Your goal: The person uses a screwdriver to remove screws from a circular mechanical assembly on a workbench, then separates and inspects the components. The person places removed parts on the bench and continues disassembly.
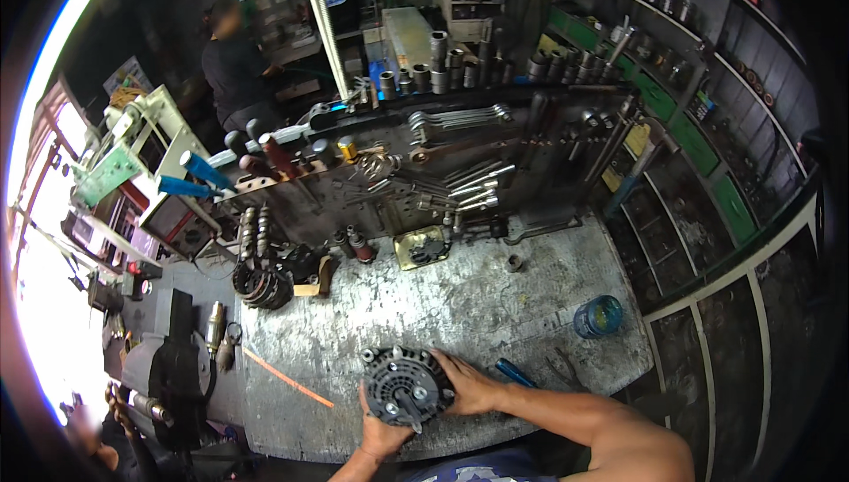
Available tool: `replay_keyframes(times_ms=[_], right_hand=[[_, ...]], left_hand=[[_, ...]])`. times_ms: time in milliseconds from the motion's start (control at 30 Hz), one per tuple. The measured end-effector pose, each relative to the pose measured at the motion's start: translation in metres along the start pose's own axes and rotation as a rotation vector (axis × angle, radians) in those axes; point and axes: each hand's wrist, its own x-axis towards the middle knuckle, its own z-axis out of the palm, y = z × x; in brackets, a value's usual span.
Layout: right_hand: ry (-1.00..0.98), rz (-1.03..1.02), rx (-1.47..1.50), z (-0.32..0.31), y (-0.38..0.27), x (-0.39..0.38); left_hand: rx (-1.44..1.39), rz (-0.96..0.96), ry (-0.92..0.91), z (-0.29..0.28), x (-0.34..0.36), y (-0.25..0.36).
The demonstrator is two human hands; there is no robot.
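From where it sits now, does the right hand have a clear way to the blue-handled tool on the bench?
Probably yes: the right hand grips the black alternator, and the blue-handled tool lies just beside its wrist on the bench, nothing between them.

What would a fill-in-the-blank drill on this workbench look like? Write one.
1. Both hands, left hand and right hand, hold a round black ____.
2. The blue-rimmed jar stands to the person's ____ of the hands.
3. Wrenches hang on the ____ behind the bench.

Missing words: motor; right; wall
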Motion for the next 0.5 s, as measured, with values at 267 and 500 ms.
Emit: replay_keyframes(times_ms=[267, 500], right_hand=[[0.181, -0.086, 0.034, -0.063, 0.024, 0.12], [0.249, -0.014, -0.014, -0.086, 0.038, 0.161]], left_hand=[[-0.079, 0.011, 0.04, -0.051, 0.134, -0.021], [-0.274, 0.161, 0.074, -0.057, 0.196, -0.035]])
